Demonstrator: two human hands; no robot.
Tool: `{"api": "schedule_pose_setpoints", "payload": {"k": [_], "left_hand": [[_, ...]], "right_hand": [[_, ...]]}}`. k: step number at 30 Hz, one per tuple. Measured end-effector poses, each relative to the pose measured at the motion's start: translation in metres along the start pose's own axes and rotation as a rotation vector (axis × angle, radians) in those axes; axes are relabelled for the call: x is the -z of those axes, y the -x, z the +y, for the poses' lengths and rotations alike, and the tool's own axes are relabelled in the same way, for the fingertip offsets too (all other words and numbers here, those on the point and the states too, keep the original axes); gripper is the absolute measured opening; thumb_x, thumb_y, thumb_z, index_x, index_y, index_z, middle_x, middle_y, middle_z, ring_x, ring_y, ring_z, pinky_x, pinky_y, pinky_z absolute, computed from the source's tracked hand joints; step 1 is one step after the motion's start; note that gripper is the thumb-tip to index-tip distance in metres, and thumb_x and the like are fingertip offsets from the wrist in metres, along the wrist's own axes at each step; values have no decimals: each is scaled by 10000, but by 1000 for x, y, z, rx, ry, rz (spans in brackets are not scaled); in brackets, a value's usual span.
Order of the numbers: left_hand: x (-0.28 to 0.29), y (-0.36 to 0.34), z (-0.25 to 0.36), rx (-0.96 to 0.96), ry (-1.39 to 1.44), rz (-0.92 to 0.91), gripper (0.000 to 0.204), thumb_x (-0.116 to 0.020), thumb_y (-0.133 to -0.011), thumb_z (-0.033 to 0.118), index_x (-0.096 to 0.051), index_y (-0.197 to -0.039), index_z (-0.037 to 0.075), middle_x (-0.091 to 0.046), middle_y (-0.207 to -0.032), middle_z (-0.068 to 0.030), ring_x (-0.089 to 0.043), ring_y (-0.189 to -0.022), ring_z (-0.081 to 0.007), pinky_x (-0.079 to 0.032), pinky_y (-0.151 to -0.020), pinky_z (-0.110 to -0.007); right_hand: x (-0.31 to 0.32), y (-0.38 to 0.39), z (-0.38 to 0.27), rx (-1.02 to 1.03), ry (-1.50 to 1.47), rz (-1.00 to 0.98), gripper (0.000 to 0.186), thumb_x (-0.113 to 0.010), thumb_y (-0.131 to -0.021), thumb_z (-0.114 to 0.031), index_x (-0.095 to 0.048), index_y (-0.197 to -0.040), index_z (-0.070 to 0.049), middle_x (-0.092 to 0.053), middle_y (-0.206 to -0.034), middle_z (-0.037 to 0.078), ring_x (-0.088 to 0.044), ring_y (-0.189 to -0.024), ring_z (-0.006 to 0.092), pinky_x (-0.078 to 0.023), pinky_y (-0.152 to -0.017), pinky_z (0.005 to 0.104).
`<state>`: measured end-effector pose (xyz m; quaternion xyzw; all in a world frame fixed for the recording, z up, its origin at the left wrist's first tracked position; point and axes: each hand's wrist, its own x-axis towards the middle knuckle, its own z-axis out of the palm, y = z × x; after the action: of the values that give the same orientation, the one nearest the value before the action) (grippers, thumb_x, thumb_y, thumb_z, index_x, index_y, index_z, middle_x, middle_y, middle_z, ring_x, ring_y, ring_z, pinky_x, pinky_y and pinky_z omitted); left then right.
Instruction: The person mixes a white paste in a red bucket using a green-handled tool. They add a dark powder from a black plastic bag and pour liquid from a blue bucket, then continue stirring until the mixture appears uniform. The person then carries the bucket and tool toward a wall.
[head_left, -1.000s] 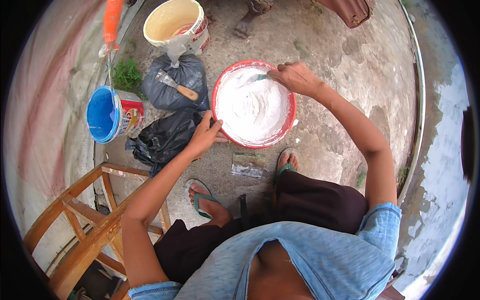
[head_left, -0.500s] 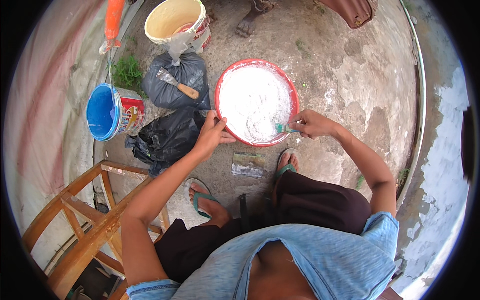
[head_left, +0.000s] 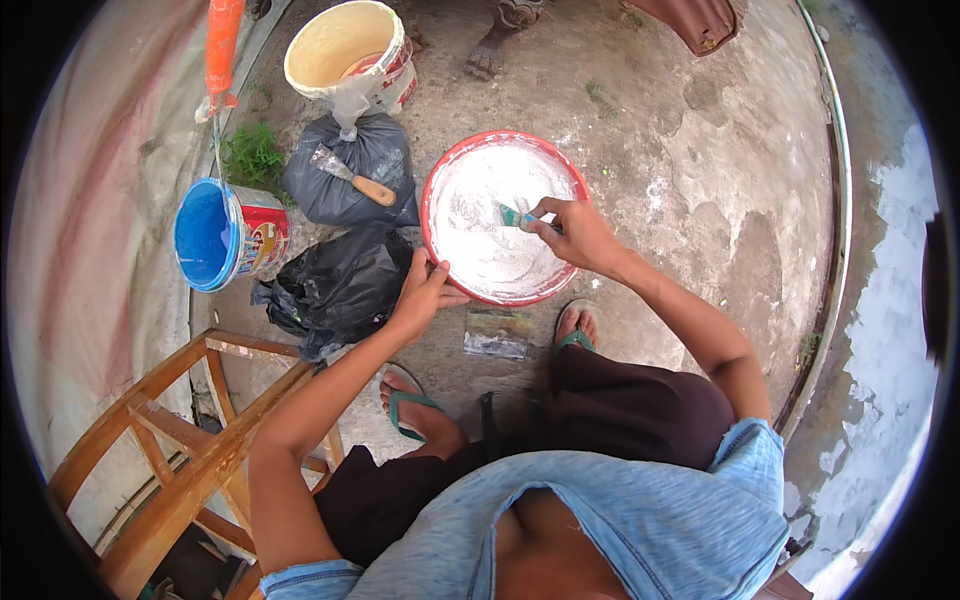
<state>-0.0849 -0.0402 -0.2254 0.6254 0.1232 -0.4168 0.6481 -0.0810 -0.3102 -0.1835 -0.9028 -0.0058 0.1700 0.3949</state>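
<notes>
A round red basin (head_left: 577, 178) stands on the ground in front of me, with a white powdery or pasty mix (head_left: 478, 255) inside. My left hand (head_left: 421, 296) is closed on the near left rim, thumb up along the edge. My right hand (head_left: 572, 236) reaches over the basin, fingers pinched round a small green tool (head_left: 511, 216); its tip is at the white mix near the middle. Whether that tool is a scraper or a brush I cannot make out.
Left of the basin are two black plastic bags (head_left: 345, 285), a wooden-handled putty knife (head_left: 355, 178) on the farther one, a blue-lined bucket (head_left: 208, 235) and a cream bucket (head_left: 345, 45). A wooden frame (head_left: 190, 450) stands near left. A small rectangular plate (head_left: 496, 334) lies between my feet.
My right hand has moved the green tool left and away from me, from the basin's near right edge to its middle. The white mix looks more spread out. My left hand stays at the rim.
</notes>
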Motion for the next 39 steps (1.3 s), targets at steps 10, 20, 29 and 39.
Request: {"api": "schedule_pose_setpoints", "payload": {"k": [10, 20, 29, 39], "left_hand": [[5, -3, 5, -47, 9, -3, 254, -411, -1050, 204, -333, -1235, 49, -496, -1178, -164, -675, -895, -232, -611, -800, -391], [-5, -6, 29, -63, -54, -55, 266, -422, -1053, 232, -347, -1239, 57, -528, -1159, -154, -685, -832, -214, -599, -768, -374], [9, -10, 16, -30, -77, -25, 298, -423, -1052, 217, -335, -1287, 57, -538, -1131, -144, -678, -798, -206, -602, -750, -372], [-3, -10, 27, -54, -128, -33, 321, -426, -1052, 231, -337, -1301, 49, -557, -1126, -168, -681, -879, -225, -607, -799, -374]], "right_hand": [[29, 19, 28, -9, 478, 181, 189, -603, -887, -200, -641, -949, -26, -646, -680, 195, -655, -660, 388, -520, -590, 486], [-24, -28, 24, 243, 474, 137, 114, -600, -851, -106, -611, -944, -40, -627, -651, 175, -652, -630, 362, -504, -554, 479], [25, 6, 21, 527, 564, -250, 141, -635, -845, -142, -678, -972, -102, -645, -719, 130, -661, -669, 311, -509, -583, 428], [76, -63, 72, 470, 661, 71, 213, -617, -906, -218, -691, -1087, -132, -668, -749, 134, -654, -682, 325, -514, -617, 426]]}}
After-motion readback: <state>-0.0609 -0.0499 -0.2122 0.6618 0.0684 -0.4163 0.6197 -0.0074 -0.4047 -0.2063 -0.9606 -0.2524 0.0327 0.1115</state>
